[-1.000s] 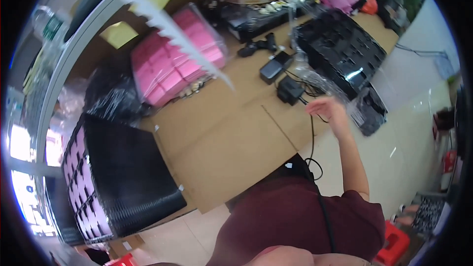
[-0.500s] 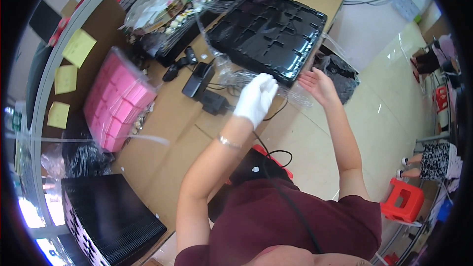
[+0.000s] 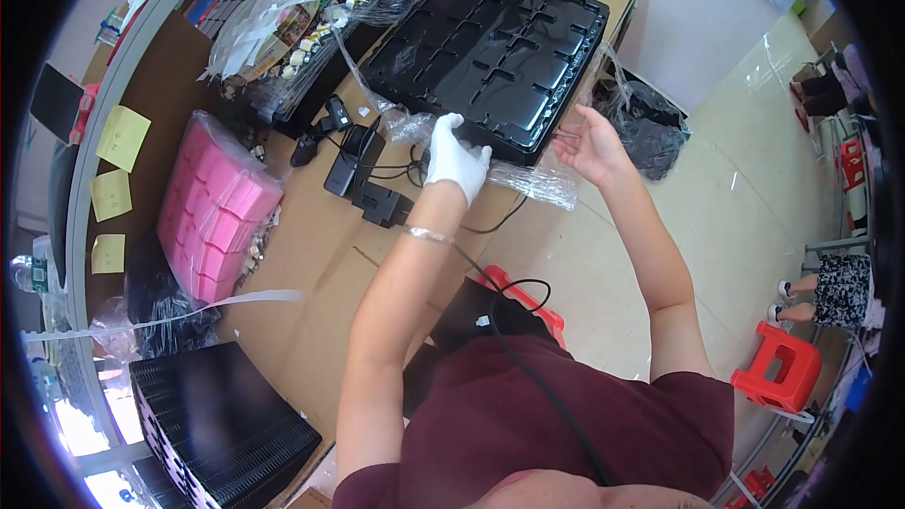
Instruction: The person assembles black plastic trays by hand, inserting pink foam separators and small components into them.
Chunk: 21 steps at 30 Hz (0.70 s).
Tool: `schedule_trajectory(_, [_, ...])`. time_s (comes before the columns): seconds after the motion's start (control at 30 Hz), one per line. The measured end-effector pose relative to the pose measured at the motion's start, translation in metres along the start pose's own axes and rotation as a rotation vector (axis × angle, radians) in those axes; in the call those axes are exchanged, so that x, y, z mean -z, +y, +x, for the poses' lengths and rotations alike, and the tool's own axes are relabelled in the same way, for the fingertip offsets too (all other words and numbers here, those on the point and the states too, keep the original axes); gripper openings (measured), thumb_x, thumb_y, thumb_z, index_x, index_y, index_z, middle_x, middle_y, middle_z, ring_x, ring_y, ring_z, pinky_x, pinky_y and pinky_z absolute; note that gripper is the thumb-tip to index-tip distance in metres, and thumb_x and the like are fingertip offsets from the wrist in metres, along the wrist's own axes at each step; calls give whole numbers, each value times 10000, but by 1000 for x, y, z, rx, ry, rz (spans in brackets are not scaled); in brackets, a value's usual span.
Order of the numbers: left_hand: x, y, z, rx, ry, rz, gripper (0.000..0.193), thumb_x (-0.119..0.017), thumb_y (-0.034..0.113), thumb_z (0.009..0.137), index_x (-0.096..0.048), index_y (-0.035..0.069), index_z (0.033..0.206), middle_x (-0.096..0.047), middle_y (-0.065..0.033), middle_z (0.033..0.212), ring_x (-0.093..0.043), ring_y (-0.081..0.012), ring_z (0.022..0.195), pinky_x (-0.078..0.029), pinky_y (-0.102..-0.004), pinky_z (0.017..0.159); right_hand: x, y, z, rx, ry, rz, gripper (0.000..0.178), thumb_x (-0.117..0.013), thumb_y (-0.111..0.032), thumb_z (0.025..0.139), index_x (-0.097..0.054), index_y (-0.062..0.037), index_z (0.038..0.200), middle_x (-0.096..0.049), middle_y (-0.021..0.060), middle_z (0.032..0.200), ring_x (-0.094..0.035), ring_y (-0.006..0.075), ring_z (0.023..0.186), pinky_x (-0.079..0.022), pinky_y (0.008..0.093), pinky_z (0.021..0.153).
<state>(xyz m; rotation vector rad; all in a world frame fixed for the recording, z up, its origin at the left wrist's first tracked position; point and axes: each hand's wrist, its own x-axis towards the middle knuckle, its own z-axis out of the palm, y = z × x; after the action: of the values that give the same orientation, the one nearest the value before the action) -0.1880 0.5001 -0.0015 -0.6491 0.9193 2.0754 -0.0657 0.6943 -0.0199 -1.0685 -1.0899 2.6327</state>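
Black tray: [image 3: 490,52] one moulded piece or a close stack, I cannot tell which; it lies on the far right part of the brown tabletop [image 3: 297,349], between my hands, its upper face divided by cross-shaped forms.
Left hand: [image 3: 457,162] white-gloved, at the tray's near left corner, thumb lifted apart from the curled fingers; whether I pinch tray or film there, I cannot tell.
Right hand: [image 3: 594,148] bare, palm turned up, fingers loosely spread, just beside the tray's near right edge.
Clear film: [image 3: 542,186] crumpled, one stretch below the tray's near edge, more along its left side.
Clear bag: [image 3: 217,212] one, holding pink blocks in rows; exact count obscured by the wrapping.
Stack of black trays: [image 3: 231,415] one, at the near left of the table, many thin layers, too fine to count; pale material shows along its left side.
Parts heap: [image 3: 320,52] mixed small pieces, white, yellow and green among them, with clear plastic over part; uncounted.
Black plastic bag: [image 3: 650,137] one, beyond the table's right edge, contents hidden.
Black adapters: [image 3: 382,205] two box-shaped, with cable, left of my gloved hand.
Yellow notes: [image 3: 123,137] three, on the partition.
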Motion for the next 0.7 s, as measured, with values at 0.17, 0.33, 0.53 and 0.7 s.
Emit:
schedule_trajectory(0.17, [-14,-1,-6,11,117,-67,421,-641,427,838,-531,130,1115,-511,-118,1289,-484,-253,1199,-407,-415,1037,5,-8,20,-83,101,165,801,-454,-529,970,-361,147,1388,-493,195,1280,-500,245,1059,-458,302,896])
schedule_trajectory(0.33, [-34,2,-16,65,166,25,736,-645,646,838,-530,104,1323,-508,-101,1401,-477,-267,1299,-459,-433,1023,-15,-26,6,-83,157,179,815,-345,-582,986,-422,140,1356,-516,177,1224,-473,251,1134,-365,358,1034])
schedule_trajectory(0.53, [-61,-5,7,38,-425,324,490,-622,455,925,-621,75,1234,-680,-105,1168,-641,-281,1060,-496,-427,985,-29,-13,0,79,112,109,651,-398,-419,1006,-405,118,1372,-514,192,1289,-485,286,1216,-333,387,1129])
schedule_trajectory(0.7, [-72,-11,6,114,-341,234,388,-542,307,887,-632,35,1149,-680,-133,1124,-641,-305,1017,-510,-459,951,4,-3,31,163,-35,302,575,-398,-386,1022,-430,91,1343,-534,205,1310,-505,325,1222,-365,424,1117])
